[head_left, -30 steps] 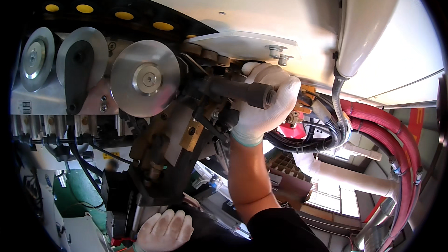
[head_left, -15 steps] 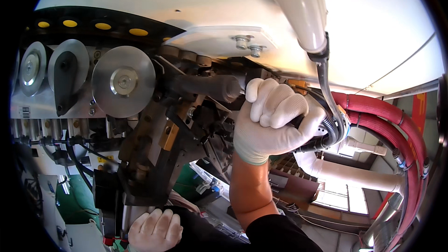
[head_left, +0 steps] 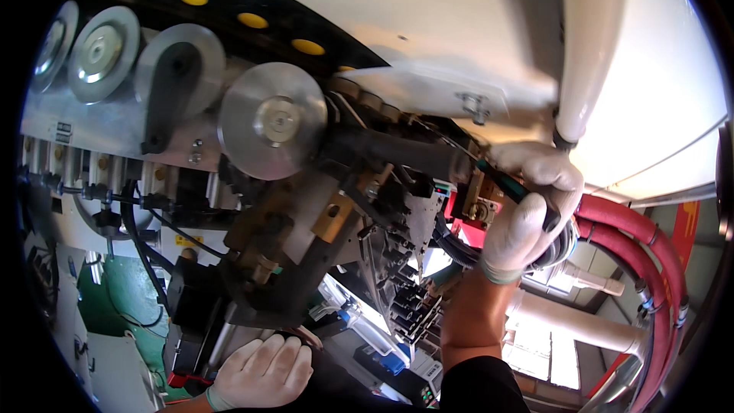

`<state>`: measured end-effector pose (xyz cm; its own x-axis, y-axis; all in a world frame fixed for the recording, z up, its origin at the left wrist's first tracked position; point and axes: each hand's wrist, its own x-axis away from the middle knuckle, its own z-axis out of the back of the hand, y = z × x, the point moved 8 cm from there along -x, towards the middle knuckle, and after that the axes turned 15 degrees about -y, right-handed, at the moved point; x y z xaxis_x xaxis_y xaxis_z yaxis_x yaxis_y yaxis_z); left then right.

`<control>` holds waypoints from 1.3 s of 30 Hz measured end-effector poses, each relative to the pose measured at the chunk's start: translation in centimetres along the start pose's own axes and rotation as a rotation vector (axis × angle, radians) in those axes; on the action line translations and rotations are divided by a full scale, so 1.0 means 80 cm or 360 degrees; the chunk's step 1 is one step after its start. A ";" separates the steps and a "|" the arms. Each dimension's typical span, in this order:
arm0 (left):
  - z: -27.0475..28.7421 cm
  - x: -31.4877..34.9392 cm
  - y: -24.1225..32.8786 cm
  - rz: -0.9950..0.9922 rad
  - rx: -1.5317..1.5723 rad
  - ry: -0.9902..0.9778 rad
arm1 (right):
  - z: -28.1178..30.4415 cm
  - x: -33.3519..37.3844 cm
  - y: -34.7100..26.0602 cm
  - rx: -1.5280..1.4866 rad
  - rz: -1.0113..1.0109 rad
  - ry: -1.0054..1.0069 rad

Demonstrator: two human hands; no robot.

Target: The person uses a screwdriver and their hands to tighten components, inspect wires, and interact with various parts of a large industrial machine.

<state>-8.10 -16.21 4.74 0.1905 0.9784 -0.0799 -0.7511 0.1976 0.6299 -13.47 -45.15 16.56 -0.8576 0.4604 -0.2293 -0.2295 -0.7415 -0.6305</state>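
Note:
My right hand [head_left: 535, 203], in a white glove, is raised beside the machine head. Its fingers are wrapped round the dark green-and-black handle of a screwdriver [head_left: 506, 182], whose thin shaft points up and left. The tip lies near a dark cylinder [head_left: 417, 154] under the pale cover; what it touches, if anything, I cannot make out. My left hand [head_left: 264, 373], gloved too, is low in the view. Its fingers lie stretched out against the lower edge of the dark machine block [head_left: 283, 313], with no tool in them.
Several metal discs [head_left: 273, 121] line the machine's front at left. A pale tube [head_left: 592, 46] slants down from above, close to my right hand. Thick red hoses [head_left: 634, 218] curve down at right. A brass-coloured block [head_left: 334, 216] sits mid-machine, with cables around it.
The view has shifted and tilted, so the machine sits further right. My right hand has turned, and the screwdriver handle now shows. My left hand stays by the lower block, fingers more stretched.

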 end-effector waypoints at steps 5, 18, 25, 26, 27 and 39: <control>-0.007 0.010 -0.007 -0.0098 0.0109 0.0089 | 0.023 0.005 -0.020 0.0666 -0.0403 -0.0305; -0.020 0.018 -0.007 -0.0106 0.0114 0.0149 | 0.001 -0.030 -0.023 0.1101 -0.0448 -0.0729; -0.022 0.018 -0.007 -0.0081 0.0114 0.0174 | -0.034 -0.056 -0.024 0.1346 -0.0565 -0.0806; -0.022 0.019 -0.008 -0.0101 0.0129 0.0176 | -0.035 -0.056 -0.026 0.1302 -0.0524 -0.0789; -0.022 0.019 -0.009 -0.0123 0.0144 0.0179 | -0.035 -0.056 -0.026 0.1258 -0.0484 -0.0771; -0.023 0.017 -0.008 -0.0130 0.0182 0.0064 | -0.027 -0.041 -0.016 0.1231 -0.0251 -0.0615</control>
<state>-8.48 -14.88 2.81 0.2209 0.9614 -0.1642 -0.6565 0.2711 0.7039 -9.40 -44.70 16.51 -0.8534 0.4917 0.1732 -0.4858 -0.8706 0.0779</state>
